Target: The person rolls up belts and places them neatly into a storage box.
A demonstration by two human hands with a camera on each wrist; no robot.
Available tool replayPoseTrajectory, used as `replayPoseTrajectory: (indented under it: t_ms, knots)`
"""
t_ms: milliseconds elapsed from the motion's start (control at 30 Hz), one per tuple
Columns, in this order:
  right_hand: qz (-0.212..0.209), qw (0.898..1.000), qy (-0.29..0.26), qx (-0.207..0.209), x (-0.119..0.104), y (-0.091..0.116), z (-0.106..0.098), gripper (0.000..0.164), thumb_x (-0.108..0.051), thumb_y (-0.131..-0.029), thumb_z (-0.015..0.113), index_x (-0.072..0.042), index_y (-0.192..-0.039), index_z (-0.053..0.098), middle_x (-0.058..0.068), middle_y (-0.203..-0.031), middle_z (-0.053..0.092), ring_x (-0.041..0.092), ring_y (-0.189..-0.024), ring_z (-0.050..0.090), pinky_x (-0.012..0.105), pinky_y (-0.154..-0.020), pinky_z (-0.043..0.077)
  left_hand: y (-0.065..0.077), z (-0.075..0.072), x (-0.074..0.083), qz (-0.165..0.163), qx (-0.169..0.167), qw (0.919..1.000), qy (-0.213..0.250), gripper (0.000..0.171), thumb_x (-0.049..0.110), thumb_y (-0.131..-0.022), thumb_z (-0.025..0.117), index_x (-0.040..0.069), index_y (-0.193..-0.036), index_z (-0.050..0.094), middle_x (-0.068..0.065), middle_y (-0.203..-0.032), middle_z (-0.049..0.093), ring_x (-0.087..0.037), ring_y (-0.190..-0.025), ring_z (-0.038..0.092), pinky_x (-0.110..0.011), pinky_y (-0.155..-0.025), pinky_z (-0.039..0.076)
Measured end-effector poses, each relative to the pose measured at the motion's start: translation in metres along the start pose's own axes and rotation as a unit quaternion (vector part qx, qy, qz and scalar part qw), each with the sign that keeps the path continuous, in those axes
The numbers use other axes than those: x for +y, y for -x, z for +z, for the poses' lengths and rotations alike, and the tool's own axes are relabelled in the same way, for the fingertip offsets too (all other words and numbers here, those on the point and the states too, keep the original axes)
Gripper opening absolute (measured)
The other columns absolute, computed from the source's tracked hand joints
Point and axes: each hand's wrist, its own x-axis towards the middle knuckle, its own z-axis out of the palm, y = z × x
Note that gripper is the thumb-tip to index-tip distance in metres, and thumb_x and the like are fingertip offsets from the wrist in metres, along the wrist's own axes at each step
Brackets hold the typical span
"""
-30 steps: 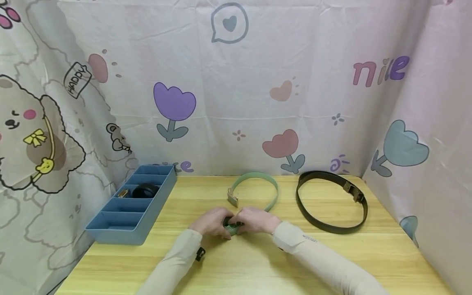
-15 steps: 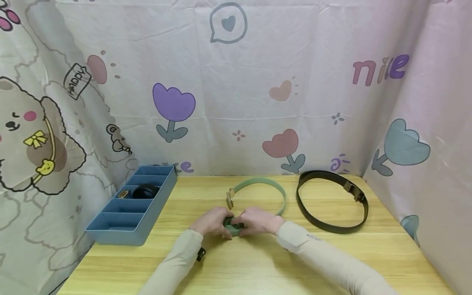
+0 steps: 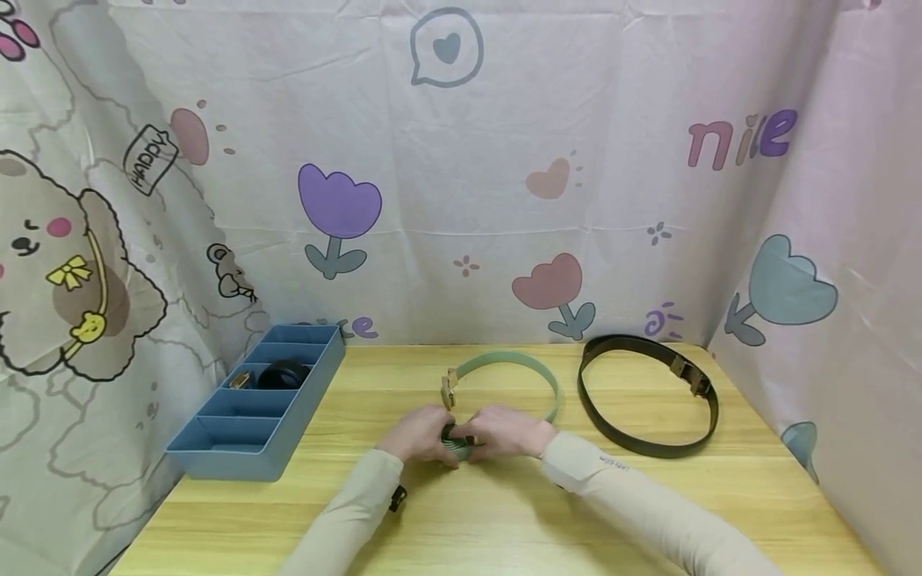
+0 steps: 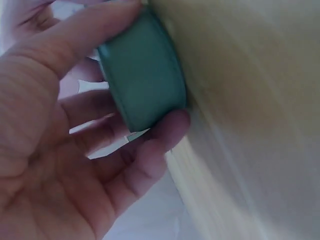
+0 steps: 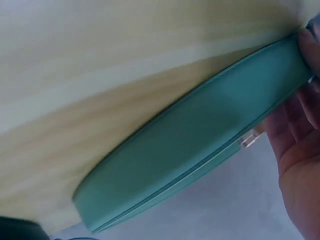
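Observation:
A green belt (image 3: 511, 358) stands on edge on the wooden table, its near end wound into a tight coil (image 3: 458, 450) between both hands. The left hand (image 3: 423, 434) grips the coil from the left; in the left wrist view, thumb and fingers curl round the coil's green outer face (image 4: 147, 70). From the right, the right hand (image 3: 507, 432) pinches the coil where the strap runs in. The free strap (image 5: 200, 130) arcs away behind the right hand, and its gold buckle (image 3: 448, 390) stands just beyond the fingers. Part of the coil is hidden by the fingers.
A black belt (image 3: 666, 450) lies in a loop at the right. At the left stands a blue divided box (image 3: 302, 428), with a coiled black belt (image 3: 283, 374) and its gold buckle (image 3: 241, 379) in one compartment. A patterned cloth (image 3: 461, 160) hangs behind the table.
The green belt's free loop has swung to the right and slightly nearer, and its buckle has turned. Both hands have shifted slightly right with the coil.

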Motion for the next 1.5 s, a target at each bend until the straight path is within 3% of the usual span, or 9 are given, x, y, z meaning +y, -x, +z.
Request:
replayPoseTrajectory:
  t_ms: [133, 433, 567, 700, 933, 1067, 1200, 1400, 1500]
  knots:
    - [0.017, 1.0, 0.001, -0.005, 0.0, 0.0, 0.0, 0.035, -0.029, -0.085, 0.076, -0.022, -0.118, 0.067, -0.01, -0.091, 0.071, -0.004, -0.067, 0.05, 0.011, -0.063, 0.042, 0.002, -0.004, -0.001, 0.009, -0.024, 0.9996, 0.015, 0.037, 0.03, -0.063, 0.091, 0.02, -0.088, 0.067, 0.009, -0.083, 0.061, -0.007, -0.075, 0.052, -0.026, -0.071, 0.046]
    - [-0.014, 0.999, 0.007, 0.033, -0.005, -0.006, 0.004, 0.008, -0.024, -0.087, 0.074, -0.024, -0.092, 0.068, -0.013, -0.076, 0.066, -0.004, -0.059, 0.044, 0.008, -0.057, 0.037, 0.004, -0.004, 0.007, -0.029, 0.01, 0.9991, 0.029, 0.039, 0.042, -0.062, 0.09, 0.017, -0.071, 0.061, 0.008, -0.065, 0.052, -0.008, -0.058, 0.045, -0.026, -0.054, 0.04]
    - [-0.013, 1.0, -0.01, 0.014, -0.003, -0.002, 0.001, 0.023, -0.021, -0.085, 0.075, -0.021, -0.107, 0.07, -0.011, -0.091, 0.071, -0.003, -0.073, 0.057, 0.01, -0.07, 0.045, 0.003, -0.006, 0.009, -0.009, -0.02, 0.9996, 0.017, 0.032, 0.027, -0.062, 0.092, 0.017, -0.083, 0.069, 0.01, -0.076, 0.061, -0.006, -0.068, 0.051, -0.025, -0.065, 0.045]
    - [-0.012, 1.0, -0.007, 0.012, -0.001, 0.0, 0.0, 0.03, -0.019, -0.084, 0.077, -0.019, -0.113, 0.07, -0.01, -0.101, 0.072, 0.0, -0.084, 0.063, 0.013, -0.078, 0.048, 0.003, -0.009, 0.01, 0.009, -0.049, 0.9984, 0.029, 0.041, 0.013, -0.06, 0.091, 0.017, -0.096, 0.072, 0.01, -0.087, 0.065, -0.006, -0.077, 0.055, -0.024, -0.073, 0.048]
    - [-0.003, 0.999, 0.015, 0.033, -0.005, -0.002, 0.005, 0.01, -0.026, -0.086, 0.075, -0.022, -0.094, 0.07, -0.012, -0.081, 0.069, -0.004, -0.063, 0.051, 0.009, -0.062, 0.042, 0.003, -0.003, 0.012, -0.027, -0.019, 0.9979, 0.056, 0.039, 0.032, -0.061, 0.093, 0.015, -0.082, 0.064, 0.007, -0.073, 0.059, -0.008, -0.065, 0.05, -0.024, -0.06, 0.045]
    - [0.007, 0.999, 0.015, 0.032, -0.006, -0.002, 0.008, 0.012, -0.027, -0.085, 0.075, -0.021, -0.082, 0.065, -0.012, -0.069, 0.061, -0.004, -0.056, 0.04, 0.009, -0.053, 0.033, 0.001, 0.001, 0.011, -0.041, -0.005, 0.9974, 0.059, 0.039, 0.035, -0.06, 0.092, 0.015, -0.077, 0.063, 0.006, -0.069, 0.058, -0.009, -0.061, 0.049, -0.024, -0.057, 0.045]
    - [-0.001, 1.0, 0.001, 0.026, -0.005, -0.001, 0.008, 0.014, -0.029, -0.087, 0.074, -0.02, -0.083, 0.064, -0.01, -0.069, 0.061, -0.004, -0.057, 0.04, 0.008, -0.053, 0.033, 0.001, 0.0, 0.009, -0.024, -0.02, 0.9983, 0.049, 0.034, 0.026, -0.062, 0.091, 0.017, -0.081, 0.065, 0.008, -0.075, 0.059, -0.007, -0.066, 0.05, -0.024, -0.063, 0.045]
    - [0.005, 1.0, -0.018, 0.007, -0.001, 0.001, 0.004, 0.026, -0.035, -0.087, 0.072, -0.017, -0.105, 0.069, -0.008, -0.088, 0.069, -0.004, -0.068, 0.051, 0.009, -0.061, 0.038, 0.001, -0.006, 0.005, 0.027, -0.043, 0.9982, 0.032, 0.041, 0.013, -0.059, 0.092, 0.019, -0.091, 0.067, 0.011, -0.085, 0.063, -0.005, -0.078, 0.055, -0.024, -0.075, 0.048]
    - [0.005, 1.0, -0.009, 0.005, -0.004, 0.0, 0.002, 0.025, -0.036, -0.087, 0.072, -0.018, -0.103, 0.07, -0.009, -0.087, 0.068, -0.003, -0.069, 0.051, 0.01, -0.062, 0.038, 0.005, -0.006, 0.004, 0.025, -0.037, 0.9984, 0.034, 0.04, 0.016, -0.06, 0.093, 0.018, -0.09, 0.066, 0.011, -0.083, 0.062, -0.004, -0.075, 0.054, -0.022, -0.072, 0.047]
